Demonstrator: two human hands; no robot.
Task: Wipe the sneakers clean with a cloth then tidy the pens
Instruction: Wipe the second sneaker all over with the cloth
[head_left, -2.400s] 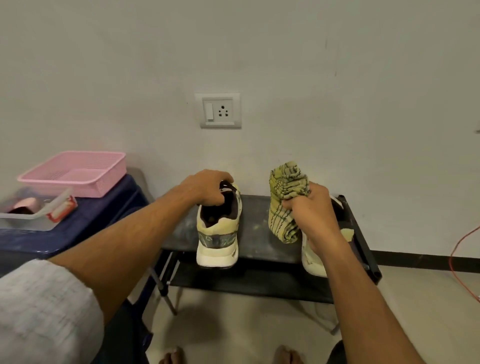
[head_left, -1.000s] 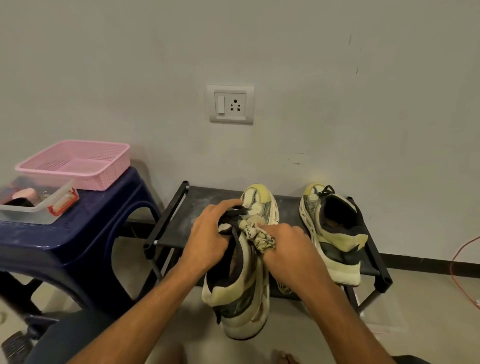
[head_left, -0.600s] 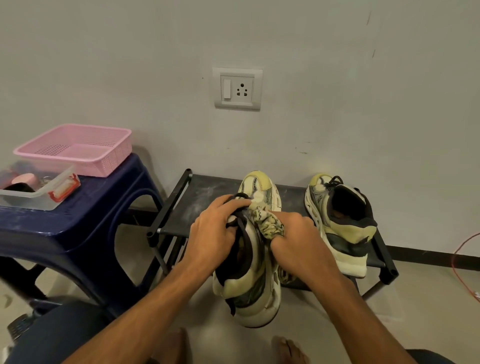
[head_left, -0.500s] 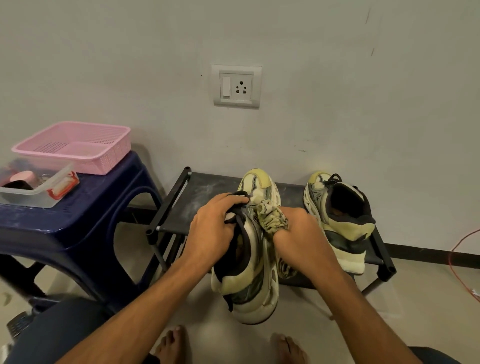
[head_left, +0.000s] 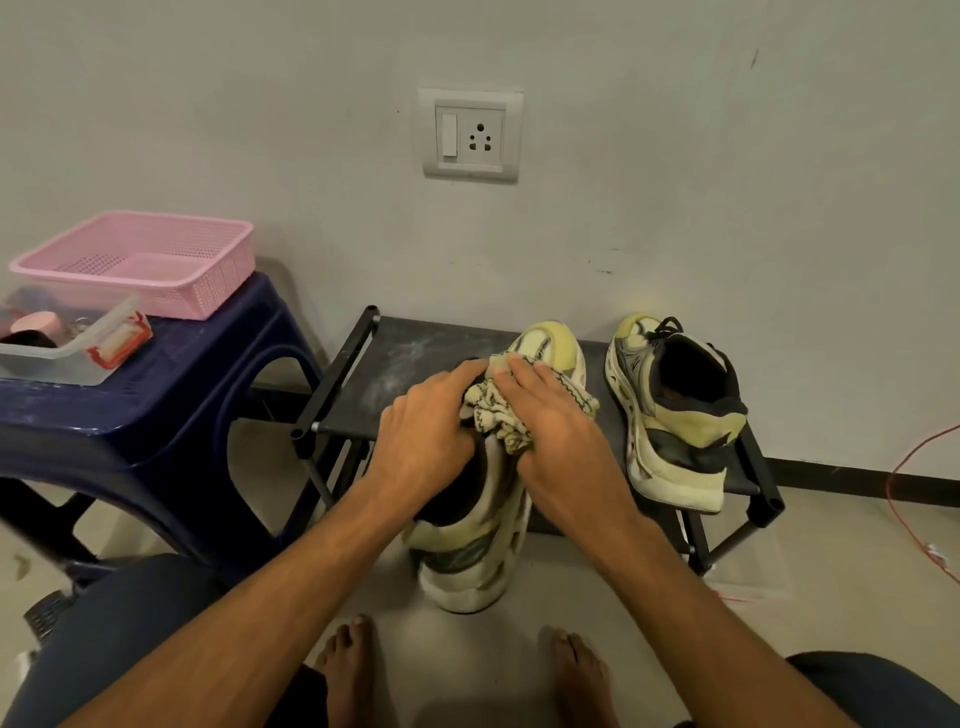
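A cream and yellow sneaker (head_left: 478, 545) is held up in front of the black rack, toe pointing away from me. My left hand (head_left: 421, 431) grips its collar on the left side. My right hand (head_left: 556, 436) presses a crumpled yellow patterned cloth (head_left: 498, 415) onto the sneaker's upper, with the fingers curled over the cloth. The second sneaker (head_left: 675, 410) stands on the right end of the rack (head_left: 395, 364). No pens can be made out.
To the left, a dark blue plastic stool (head_left: 171, 415) carries a pink basket (head_left: 140, 260) and a clear box (head_left: 67, 343) with small items. A wall socket (head_left: 470, 135) is above the rack. A red cable (head_left: 914, 499) lies on the floor at right. My bare feet (head_left: 353, 670) are below.
The left sneaker was lifted off the rack and brought toward me. My right hand has slid the cloth forward along the upper toward the toe over the last half second.
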